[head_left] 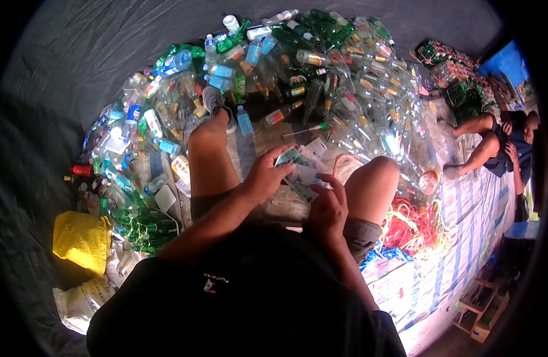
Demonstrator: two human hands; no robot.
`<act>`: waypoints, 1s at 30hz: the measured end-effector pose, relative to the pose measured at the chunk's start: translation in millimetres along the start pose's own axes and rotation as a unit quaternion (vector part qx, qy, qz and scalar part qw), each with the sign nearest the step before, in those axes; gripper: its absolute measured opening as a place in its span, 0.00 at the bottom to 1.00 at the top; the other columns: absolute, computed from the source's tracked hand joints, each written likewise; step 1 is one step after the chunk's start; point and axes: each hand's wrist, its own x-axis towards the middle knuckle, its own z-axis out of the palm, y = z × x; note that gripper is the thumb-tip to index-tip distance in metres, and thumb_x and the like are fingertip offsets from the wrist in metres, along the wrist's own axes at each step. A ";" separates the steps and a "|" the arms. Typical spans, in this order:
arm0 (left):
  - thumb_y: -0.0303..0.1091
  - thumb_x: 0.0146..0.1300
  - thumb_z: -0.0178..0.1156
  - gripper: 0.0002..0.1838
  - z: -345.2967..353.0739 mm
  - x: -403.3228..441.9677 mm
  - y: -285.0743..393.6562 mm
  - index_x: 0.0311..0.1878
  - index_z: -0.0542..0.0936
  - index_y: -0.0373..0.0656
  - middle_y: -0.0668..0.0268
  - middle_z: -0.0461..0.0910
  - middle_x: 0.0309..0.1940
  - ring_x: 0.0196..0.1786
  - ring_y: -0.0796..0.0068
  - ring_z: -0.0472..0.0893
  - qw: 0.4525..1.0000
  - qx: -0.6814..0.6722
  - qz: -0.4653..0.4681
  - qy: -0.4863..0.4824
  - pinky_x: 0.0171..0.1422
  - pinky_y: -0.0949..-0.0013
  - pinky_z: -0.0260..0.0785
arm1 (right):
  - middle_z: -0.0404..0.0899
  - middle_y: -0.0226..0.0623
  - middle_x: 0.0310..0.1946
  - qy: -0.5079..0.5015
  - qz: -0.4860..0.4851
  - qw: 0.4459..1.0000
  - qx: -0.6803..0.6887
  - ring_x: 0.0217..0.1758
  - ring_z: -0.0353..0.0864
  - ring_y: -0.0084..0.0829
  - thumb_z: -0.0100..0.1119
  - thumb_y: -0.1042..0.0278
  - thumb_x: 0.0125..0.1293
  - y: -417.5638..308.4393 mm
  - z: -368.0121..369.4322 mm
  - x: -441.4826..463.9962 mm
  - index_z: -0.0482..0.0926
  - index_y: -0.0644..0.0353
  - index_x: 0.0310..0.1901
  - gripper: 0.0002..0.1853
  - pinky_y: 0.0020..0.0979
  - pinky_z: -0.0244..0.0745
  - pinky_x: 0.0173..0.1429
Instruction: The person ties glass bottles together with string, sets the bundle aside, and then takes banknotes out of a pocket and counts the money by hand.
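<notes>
Pale-green papers point(303, 174), pinched by your left hand point(267, 177) and right hand point(329, 207). Step, seemingly: leafing; next move needs a light touch. Bottles point(244, 121): beyond both.

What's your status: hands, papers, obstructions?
Left hand and right hand: both gripping. Flat, pale green-and-white printed papers: fanned between them. Blue-labelled clear plastic bottle: beyond, apart; nothing seen blocking.

Papers point(303, 175) between hands point(265, 179), bottles point(294, 92) beyond
</notes>
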 end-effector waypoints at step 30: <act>0.27 0.72 0.52 0.18 10.0 -11.4 -10.2 0.63 0.72 0.33 0.65 0.80 0.52 0.54 0.80 0.77 0.999 -0.042 0.008 0.001 0.63 0.72 0.69 | 0.75 0.29 0.27 -0.025 0.405 0.830 0.383 0.21 0.69 0.18 0.57 0.63 0.73 16.0 3.7 -6.4 0.77 0.64 0.47 0.12 0.22 0.64 0.24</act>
